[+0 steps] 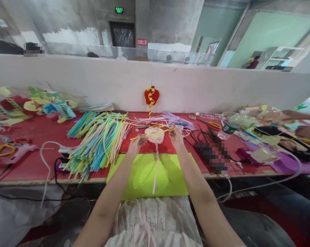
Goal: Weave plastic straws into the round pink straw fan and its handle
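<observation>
A yellow pipe cleaner (157,133) stretches between my two hands. The fingers of my left hand (138,142) pinch it near its left end, and my right hand (175,136) grips the other end, slightly higher. Just behind and below it lies a pale pink, fan-shaped piece (155,138), partly covered by the pipe cleaner. Its twisted pink handle ends in a straight pale stem (155,176) that runs toward me over a lime-green sheet (134,178) at the table's front edge.
A big heap of coloured pipe cleaners (98,144) lies left, purple ones (176,120) behind. A red fan ornament (151,97) stands against the white partition (105,85). Left is a pink glue gun (21,152); right, a bottle (229,127) and a co-worker's hand (291,115).
</observation>
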A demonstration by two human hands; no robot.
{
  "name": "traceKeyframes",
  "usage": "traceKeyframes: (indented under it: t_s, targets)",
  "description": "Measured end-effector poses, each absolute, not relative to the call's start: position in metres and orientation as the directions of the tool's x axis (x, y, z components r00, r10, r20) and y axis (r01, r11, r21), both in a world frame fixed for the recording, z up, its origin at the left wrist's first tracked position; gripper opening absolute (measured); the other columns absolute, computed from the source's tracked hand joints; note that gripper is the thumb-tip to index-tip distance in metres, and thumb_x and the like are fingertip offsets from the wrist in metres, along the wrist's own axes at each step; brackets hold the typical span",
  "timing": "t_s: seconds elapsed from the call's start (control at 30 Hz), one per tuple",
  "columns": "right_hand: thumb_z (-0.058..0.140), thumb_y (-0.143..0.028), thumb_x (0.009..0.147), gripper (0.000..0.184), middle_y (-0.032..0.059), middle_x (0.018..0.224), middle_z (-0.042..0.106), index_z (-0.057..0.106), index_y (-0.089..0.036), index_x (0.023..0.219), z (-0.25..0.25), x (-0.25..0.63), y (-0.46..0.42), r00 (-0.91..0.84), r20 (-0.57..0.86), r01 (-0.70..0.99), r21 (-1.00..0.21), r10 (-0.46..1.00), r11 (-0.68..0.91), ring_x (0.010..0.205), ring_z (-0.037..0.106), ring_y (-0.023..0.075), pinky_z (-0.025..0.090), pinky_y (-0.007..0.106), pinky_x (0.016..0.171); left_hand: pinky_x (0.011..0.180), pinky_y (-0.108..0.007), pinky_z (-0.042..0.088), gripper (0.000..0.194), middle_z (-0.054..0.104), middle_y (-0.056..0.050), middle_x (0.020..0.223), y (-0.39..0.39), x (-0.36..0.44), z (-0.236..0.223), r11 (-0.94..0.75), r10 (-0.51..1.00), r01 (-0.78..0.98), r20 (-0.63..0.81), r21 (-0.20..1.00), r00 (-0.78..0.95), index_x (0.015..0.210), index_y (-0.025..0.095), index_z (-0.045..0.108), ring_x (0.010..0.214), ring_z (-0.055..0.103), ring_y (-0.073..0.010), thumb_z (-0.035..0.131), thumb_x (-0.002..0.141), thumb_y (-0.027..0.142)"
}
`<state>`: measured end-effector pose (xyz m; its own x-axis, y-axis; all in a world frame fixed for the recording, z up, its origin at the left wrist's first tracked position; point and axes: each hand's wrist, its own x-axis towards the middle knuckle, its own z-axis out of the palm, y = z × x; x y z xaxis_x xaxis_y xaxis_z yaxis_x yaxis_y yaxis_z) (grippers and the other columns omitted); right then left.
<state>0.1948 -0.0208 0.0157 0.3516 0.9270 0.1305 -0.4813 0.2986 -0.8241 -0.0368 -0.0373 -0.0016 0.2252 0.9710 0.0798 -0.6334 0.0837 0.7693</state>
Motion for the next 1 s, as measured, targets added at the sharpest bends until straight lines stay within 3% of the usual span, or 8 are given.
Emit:
traceKeyframes:
  t_s: [0.2,0.47,0.67,0.8,0.9,1.0]
  targets:
    - [0.054,-0.033,0.075,0.028,-0.0056,0.068,0.057,0.056,-0.029,0.103,0.010,0.196,-0.015,0.405,0.124,-0.474,-0.819,0.906,0.324,0.059,0.052,0.0042,0.047,0.015,0.058,0.084,-0.029,0.045,0.025,0.068,-0.010,0.084,-0.038,-0.037,-0.001,0.109,0.972,-0.649,0.057,0.753,0.228,0.094,0.010,0.063,0.080,0.063,-0.0142,0.051,0.079,0.026]
    - [0.059,-0.021,0.071,0.034,-0.0056,0.071,0.059,0.055,-0.026,0.104,0.003,0.192,-0.011,0.483,0.073,-0.546,-0.754,0.873,0.365,0.052,0.050,0.0036,0.047,0.016,0.054,0.085,-0.032,0.044,0.024,0.068,-0.010,0.081,-0.038,-0.035,-0.001,0.061,0.970,-0.657,0.111,0.752,0.218,0.089,0.010,0.065,0.080,0.063,-0.0162,0.056,0.076,0.028]
    - [0.062,-0.025,0.070,0.024,-0.0065,0.063,0.057,0.058,-0.024,0.093,0.008,0.198,-0.012,0.420,0.026,-0.614,-0.727,0.907,0.306,0.044,0.046,0.0024,0.039,0.012,0.039,0.083,-0.032,0.046,0.027,0.068,-0.010,0.082,-0.039,-0.036,-0.002,0.085,0.959,-0.617,0.104,0.783,0.263,0.089,0.009,0.065,0.079,0.063,-0.0169,0.057,0.074,0.031]
    - [0.054,-0.031,0.077,0.012,-0.0066,0.056,0.056,0.059,-0.022,0.084,0.008,0.206,-0.012,0.351,0.035,-0.652,-0.708,0.936,0.271,0.040,0.041,0.0009,0.036,0.011,0.036,0.081,-0.030,0.046,0.027,0.068,-0.010,0.081,-0.039,-0.036,-0.001,0.105,0.956,-0.603,0.086,0.791,0.279,0.089,0.010,0.065,0.077,0.064,-0.0160,0.056,0.075,0.030]
    - [0.044,-0.030,0.083,0.018,-0.0033,0.054,0.057,0.060,-0.023,0.080,0.003,0.214,-0.008,0.330,0.070,-0.576,-0.775,0.941,0.260,0.040,0.044,0.0022,0.038,0.013,0.037,0.081,-0.031,0.047,0.027,0.068,-0.010,0.081,-0.039,-0.037,0.000,0.108,0.956,-0.588,0.078,0.802,0.282,0.090,0.010,0.065,0.076,0.064,-0.0161,0.056,0.075,0.030]
    - [0.036,-0.029,0.084,0.026,0.0023,0.058,0.061,0.061,-0.024,0.077,-0.003,0.222,-0.001,0.329,0.156,-0.369,-0.887,0.931,0.279,0.042,0.050,0.0051,0.040,0.019,0.039,0.081,-0.031,0.047,0.028,0.068,-0.011,0.082,-0.038,-0.038,-0.002,0.100,0.956,-0.578,0.083,0.810,0.283,0.090,0.009,0.065,0.076,0.064,-0.0167,0.056,0.075,0.031]
